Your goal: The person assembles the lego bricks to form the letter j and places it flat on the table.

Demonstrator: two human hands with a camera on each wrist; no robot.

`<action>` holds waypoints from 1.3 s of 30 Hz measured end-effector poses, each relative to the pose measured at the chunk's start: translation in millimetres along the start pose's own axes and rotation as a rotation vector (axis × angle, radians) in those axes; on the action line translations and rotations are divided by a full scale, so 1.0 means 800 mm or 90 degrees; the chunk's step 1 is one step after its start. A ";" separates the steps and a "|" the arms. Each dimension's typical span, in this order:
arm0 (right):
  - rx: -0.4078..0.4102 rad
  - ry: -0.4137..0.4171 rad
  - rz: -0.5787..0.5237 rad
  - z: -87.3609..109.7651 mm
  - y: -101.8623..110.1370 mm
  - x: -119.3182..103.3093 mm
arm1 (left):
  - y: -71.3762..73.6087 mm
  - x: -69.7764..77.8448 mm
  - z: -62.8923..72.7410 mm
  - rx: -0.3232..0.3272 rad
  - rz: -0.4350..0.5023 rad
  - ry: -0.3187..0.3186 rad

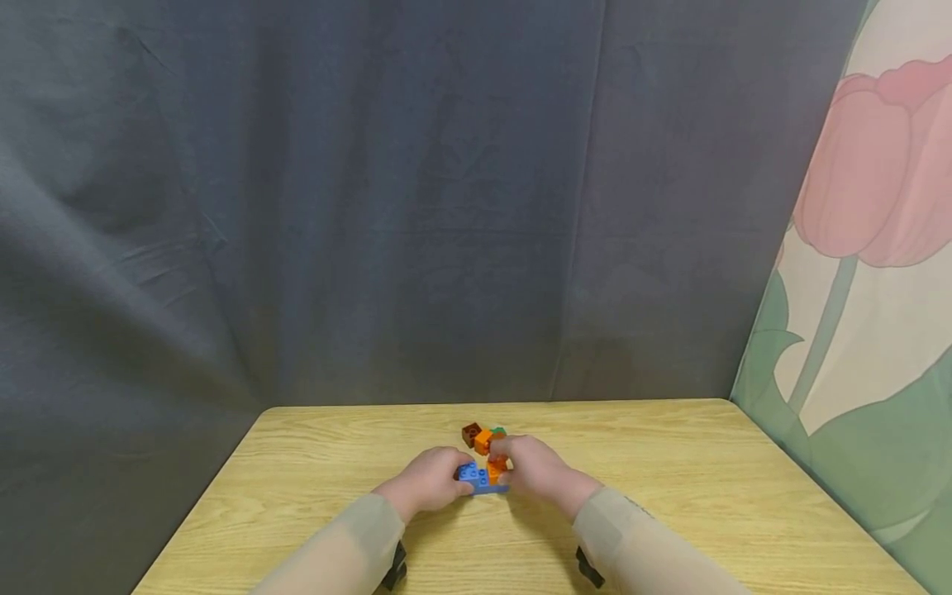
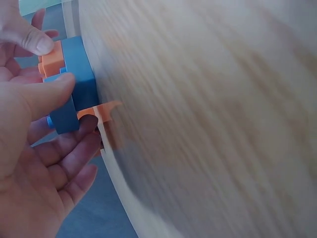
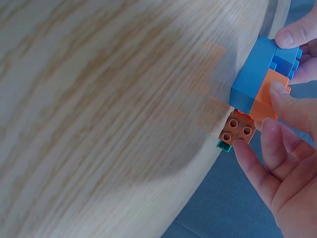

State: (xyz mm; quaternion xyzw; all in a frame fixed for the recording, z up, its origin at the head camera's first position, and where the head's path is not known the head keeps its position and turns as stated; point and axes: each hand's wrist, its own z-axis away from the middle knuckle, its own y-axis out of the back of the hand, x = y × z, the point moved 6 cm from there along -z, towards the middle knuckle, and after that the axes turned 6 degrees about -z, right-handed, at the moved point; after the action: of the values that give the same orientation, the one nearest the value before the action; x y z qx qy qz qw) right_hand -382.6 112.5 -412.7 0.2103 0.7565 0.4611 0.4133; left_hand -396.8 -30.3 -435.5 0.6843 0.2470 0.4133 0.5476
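Observation:
A long blue toy building brick [image 3: 254, 74] lies near the middle of the table, with a shorter blue brick [image 1: 468, 472] on its left end and an orange brick [image 3: 268, 94] on its right end. My left hand [image 1: 430, 479] pinches the short blue brick between thumb and fingers. On the other end, my right hand [image 1: 537, 469] pinches the orange brick, the thumb pressed to its near side. Beyond the fingers sit a dark brown brick [image 1: 472, 435], another orange brick [image 1: 483, 441] and a green brick [image 1: 499, 431], partly covered by the right hand.
The wooden table [image 1: 632, 463] runs back to a dark cloth [image 1: 431, 207] hanging behind it. To the right stands a panel with a painted tulip [image 1: 855, 165]. Dark wrist straps [image 1: 587, 568] show under both sleeves.

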 end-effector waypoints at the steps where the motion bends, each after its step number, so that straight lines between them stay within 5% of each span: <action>1: -0.001 0.000 0.000 0.000 0.000 0.000 | 0.001 0.000 0.000 0.000 -0.001 -0.003; 39: -0.017 0.003 0.039 -0.002 0.000 -0.002 | 0.000 0.001 -0.003 -0.006 -0.048 -0.012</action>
State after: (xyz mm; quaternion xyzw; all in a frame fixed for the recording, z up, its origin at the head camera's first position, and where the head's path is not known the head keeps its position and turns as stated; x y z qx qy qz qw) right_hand -383.0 111.1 -411.5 0.2270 0.7446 0.4839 0.3998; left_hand -398.6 -28.2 -435.3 0.6756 0.2657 0.3870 0.5686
